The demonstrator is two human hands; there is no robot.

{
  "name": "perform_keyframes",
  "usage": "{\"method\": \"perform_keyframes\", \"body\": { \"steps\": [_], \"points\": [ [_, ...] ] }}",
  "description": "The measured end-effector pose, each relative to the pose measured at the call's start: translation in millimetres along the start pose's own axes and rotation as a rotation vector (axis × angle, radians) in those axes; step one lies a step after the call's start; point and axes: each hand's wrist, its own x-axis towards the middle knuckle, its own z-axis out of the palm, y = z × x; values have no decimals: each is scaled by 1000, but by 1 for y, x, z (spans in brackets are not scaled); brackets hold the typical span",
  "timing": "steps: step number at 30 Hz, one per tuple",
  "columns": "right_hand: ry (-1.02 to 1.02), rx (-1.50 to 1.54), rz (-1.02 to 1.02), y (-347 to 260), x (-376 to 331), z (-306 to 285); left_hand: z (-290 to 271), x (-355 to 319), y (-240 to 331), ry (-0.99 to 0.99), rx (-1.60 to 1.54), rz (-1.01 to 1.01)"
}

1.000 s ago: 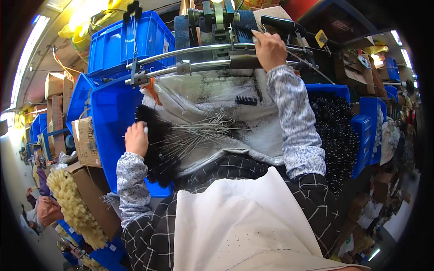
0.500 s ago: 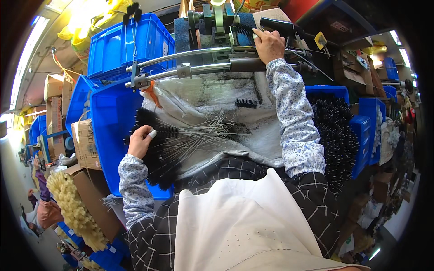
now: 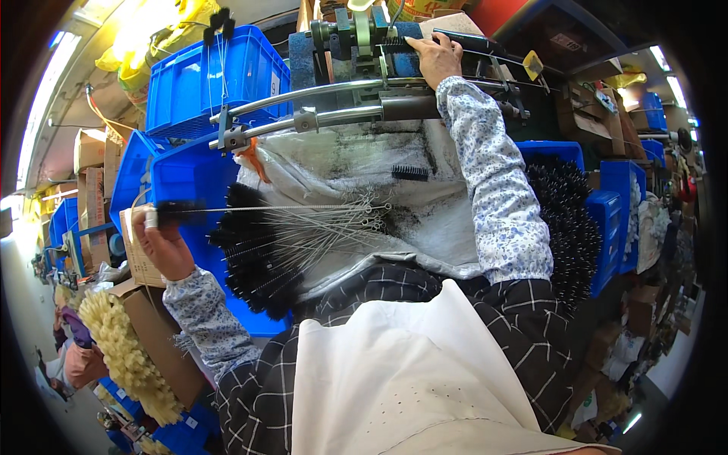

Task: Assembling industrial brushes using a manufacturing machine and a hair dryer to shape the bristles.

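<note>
Clearly the brush (image 3: pixel 227 208) is light: the left hand (image 3: pixel 163 243) lifts it alone, its grip pinching the black bristle end out over the blue bin (image 3: pixel 182 182), the thin wire stem reaching right above the brush pile (image 3: pixel 265 254). That wire looks springy, so holding by the bristles steadies it. The right hand (image 3: pixel 434 61) rests closed on the machine (image 3: pixel 356 45).

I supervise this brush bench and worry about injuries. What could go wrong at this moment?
The right hand rests up on the machine while the left hand lifts one wire brush far aside, so attention may be split. The brush's long wire end could snag the brush pile or poke the sleeve.
</note>
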Motion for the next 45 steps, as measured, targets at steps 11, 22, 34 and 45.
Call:
{"method": "perform_keyframes", "body": {
  "steps": [11,22,34,45],
  "points": [
    [-77,291,334,-1,-25,-18,23,-4,8,102,-36,-11],
    [-46,314,304,-36,-18,-11,-6,-9,15,51,-78,6],
    [-71,282,293,-95,-7,-20,33,-16,5,61,-145,-8],
    [-59,224,254,-9,-19,-18,31,-18,4,57,-136,-62]
  ]
}}
